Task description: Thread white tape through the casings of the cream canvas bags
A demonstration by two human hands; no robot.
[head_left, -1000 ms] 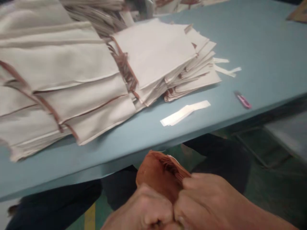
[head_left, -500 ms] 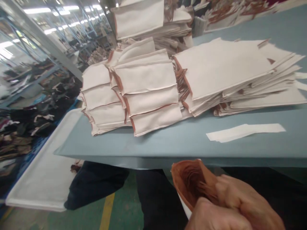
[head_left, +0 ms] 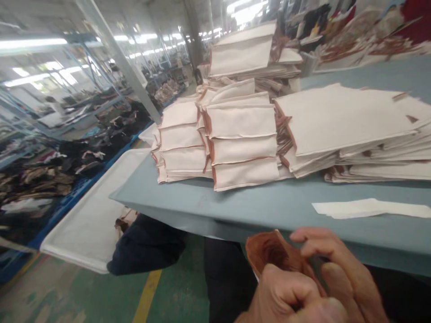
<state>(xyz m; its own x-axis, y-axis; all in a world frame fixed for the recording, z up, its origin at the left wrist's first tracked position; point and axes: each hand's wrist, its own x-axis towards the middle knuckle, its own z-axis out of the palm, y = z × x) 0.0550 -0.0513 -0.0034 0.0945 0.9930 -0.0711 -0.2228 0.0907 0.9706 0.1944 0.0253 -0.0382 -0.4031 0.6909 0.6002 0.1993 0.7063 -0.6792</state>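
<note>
Low in front of the table's edge, my left hand (head_left: 286, 294) is closed on a small pouch with a cream outside and a brown lining (head_left: 267, 246). The pouch's mouth gapes upward and shows the folded brown inside. Just right of it, my right hand (head_left: 350, 273) is bent, with a thin dark object (head_left: 318, 271) between thumb and fingers. Blur hides what this object is. The right fingertips are close to the pouch's rim; I cannot tell whether they touch it.
Stacks of cream fabric pieces with brown edging (head_left: 244, 150) lie on the blue-grey table (head_left: 178, 197). A white paper strip (head_left: 370, 207) is near its front edge. At left stand a white board-like surface (head_left: 90, 229) and heaps of dark cloth (head_left: 43, 179). A dark-clothed leg (head_left: 144, 246) shows below.
The view has swung left and up, so the stacks sit farther right and lower. My right hand has come away from the pouch's side and its fingers have lifted, showing a thin dark object.
</note>
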